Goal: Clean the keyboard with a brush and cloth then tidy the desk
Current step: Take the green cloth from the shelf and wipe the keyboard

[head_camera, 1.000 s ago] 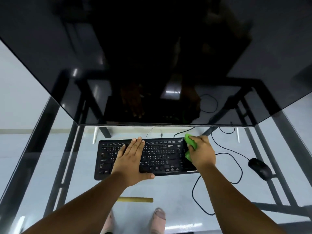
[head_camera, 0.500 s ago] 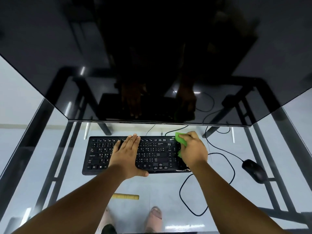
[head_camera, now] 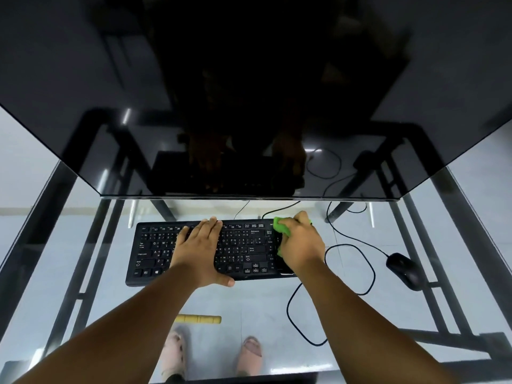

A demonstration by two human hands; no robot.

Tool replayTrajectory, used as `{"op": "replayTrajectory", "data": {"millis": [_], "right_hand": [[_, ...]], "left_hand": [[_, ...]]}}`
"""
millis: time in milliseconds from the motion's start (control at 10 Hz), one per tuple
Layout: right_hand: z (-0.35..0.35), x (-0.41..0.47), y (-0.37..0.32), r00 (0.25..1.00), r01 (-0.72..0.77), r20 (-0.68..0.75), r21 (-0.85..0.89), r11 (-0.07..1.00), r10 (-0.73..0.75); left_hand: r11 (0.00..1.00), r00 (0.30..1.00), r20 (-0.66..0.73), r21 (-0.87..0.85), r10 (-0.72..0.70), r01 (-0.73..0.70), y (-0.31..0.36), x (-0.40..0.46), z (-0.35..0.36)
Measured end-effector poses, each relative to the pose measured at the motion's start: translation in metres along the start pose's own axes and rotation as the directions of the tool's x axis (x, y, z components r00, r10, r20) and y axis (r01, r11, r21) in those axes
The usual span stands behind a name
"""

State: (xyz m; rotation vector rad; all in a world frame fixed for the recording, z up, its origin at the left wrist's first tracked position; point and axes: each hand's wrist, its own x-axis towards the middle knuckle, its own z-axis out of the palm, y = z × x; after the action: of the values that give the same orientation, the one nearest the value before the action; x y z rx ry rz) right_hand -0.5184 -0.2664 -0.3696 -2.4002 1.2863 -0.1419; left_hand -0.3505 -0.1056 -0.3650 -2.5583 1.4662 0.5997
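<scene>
A black keyboard [head_camera: 155, 250] lies on the glass desk [head_camera: 277, 306], below the monitor. My left hand [head_camera: 201, 245] rests flat on the middle keys, fingers together and pointing away from me. My right hand [head_camera: 300, 242] is closed on a bright green cloth [head_camera: 281, 227] and presses it on the keyboard's right end, over the number pad. Most of the cloth is hidden under the hand. A yellowish stick-like handle [head_camera: 199, 319], perhaps the brush, lies on the glass near the front edge.
A large dark monitor [head_camera: 249, 106] overhangs the back of the desk. A black mouse [head_camera: 403, 270] sits at the right, its cable [head_camera: 346, 273] looping beside the keyboard. Black frame bars and my feet [head_camera: 210, 356] show through the glass.
My right hand with the green cloth has shifted slightly up toward the keyboard's top right corner. The left hand stays flat on the keys. The view has shifted a little.
</scene>
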Motion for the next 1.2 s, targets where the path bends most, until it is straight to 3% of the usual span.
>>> {"op": "replayTrajectory", "data": {"millis": [100,200,300,500,700,800,900,1000,1200], "right_hand": [[-0.001,-0.001,-0.002,0.996,0.061,0.074,-0.029,0.998,-0.059],[-0.013,0.005,0.002,0.995,-0.009,0.097,-0.128,0.992,0.022],[-0.015,0.008,-0.003,0.991,-0.118,0.054,-0.135,0.984,0.126],[-0.005,0.0,-0.016,0.995,0.018,0.1,-0.07,0.997,-0.011],[-0.009,0.003,-0.008,0.993,-0.11,0.035,-0.129,0.985,0.116],[-0.002,0.0,-0.016,0.993,-0.114,0.01,-0.069,0.991,0.115],[0.0,0.0,-0.015,0.998,-0.008,0.06,0.002,1.0,0.008],[-0.009,0.003,-0.007,0.993,0.047,0.113,-0.06,0.997,-0.04],[-0.011,0.005,0.006,0.99,-0.139,-0.016,-0.088,0.986,0.138]], "left_hand": [[1.0,1.0,-0.003,-0.001,0.007,-0.007,0.0,0.0,-0.001],[1.0,1.0,-0.001,0.007,0.019,-0.019,-0.002,0.001,-0.002],[0.999,0.999,0.003,0.012,0.032,-0.032,-0.005,0.001,-0.002],[0.999,0.999,-0.009,0.003,0.035,-0.035,-0.006,0.002,-0.001],[0.999,0.999,-0.009,0.012,0.034,-0.034,-0.007,0.002,0.002],[0.999,0.999,-0.015,0.0,0.035,-0.035,-0.008,0.003,0.003],[0.999,0.999,-0.018,0.0,0.036,-0.036,-0.008,0.003,0.003],[0.999,0.999,-0.015,0.007,0.034,-0.034,-0.007,0.002,0.003],[0.999,0.999,-0.006,0.021,0.034,-0.034,-0.007,0.003,0.003]]}}
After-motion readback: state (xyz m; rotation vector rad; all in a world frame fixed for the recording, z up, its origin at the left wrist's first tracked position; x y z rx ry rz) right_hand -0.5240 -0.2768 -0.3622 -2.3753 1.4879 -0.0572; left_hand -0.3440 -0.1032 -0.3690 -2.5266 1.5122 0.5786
